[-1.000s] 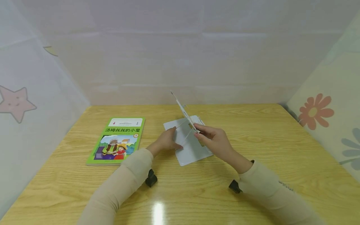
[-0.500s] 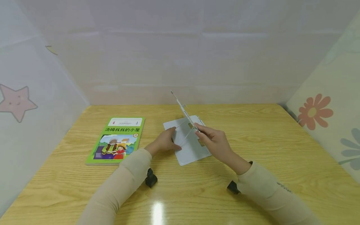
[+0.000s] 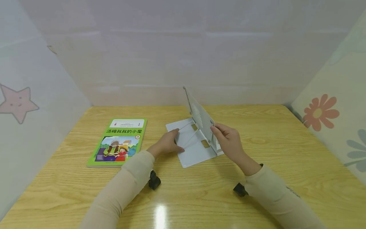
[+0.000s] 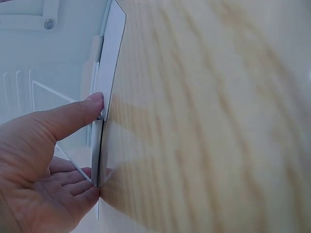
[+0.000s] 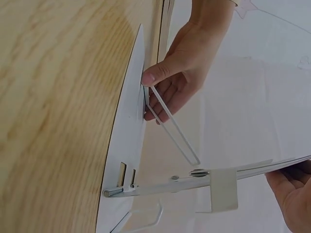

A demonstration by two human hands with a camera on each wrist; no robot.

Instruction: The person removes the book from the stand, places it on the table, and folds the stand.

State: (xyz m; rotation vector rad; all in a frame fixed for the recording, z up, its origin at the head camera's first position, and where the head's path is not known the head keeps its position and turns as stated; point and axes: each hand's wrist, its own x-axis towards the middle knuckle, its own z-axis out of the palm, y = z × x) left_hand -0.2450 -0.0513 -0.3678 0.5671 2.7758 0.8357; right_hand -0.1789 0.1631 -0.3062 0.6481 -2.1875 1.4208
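A screened tabletop booth [image 3: 160, 60]; pale sheets [image 3: 23, 60] printed with a star [image 3: 18, 104] and flowers [image 3: 321, 113] flank a wood-grain table [image 3: 280, 143].

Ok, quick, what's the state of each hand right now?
Left hand: holding the white stand's base at its edge.
Right hand: holding the stand's raised panel.

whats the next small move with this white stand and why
I'd probably have the right hand ease the raised panel slowly toward the wire support while the left hand steadies the base plate. The right hand grips the panel, the left hand holds the plate's edge, and the wire support's far end lies close to the panel, though I can't tell whether it is seated.
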